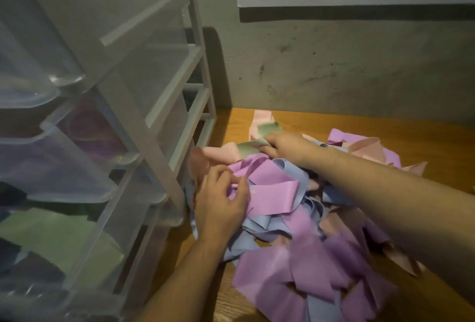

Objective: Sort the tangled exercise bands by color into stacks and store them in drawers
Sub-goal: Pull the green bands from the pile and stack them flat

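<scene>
We are mid-sort: our right hand [280, 145] pinches a green band [250, 147] at the pile's far edge, our left hand [222, 201] grips a purple band [267, 188], and next we judge the green must be pulled free.

Wooden table [321, 123] against grey wall [334, 64]

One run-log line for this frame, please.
stage: sorting | left hand: grips purple band | right hand: pinches green band | pile: tangled

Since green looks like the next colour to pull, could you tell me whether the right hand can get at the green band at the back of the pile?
Probably yes: the right hand already touches the green band, which lies on top, apparently uncovered.
</scene>
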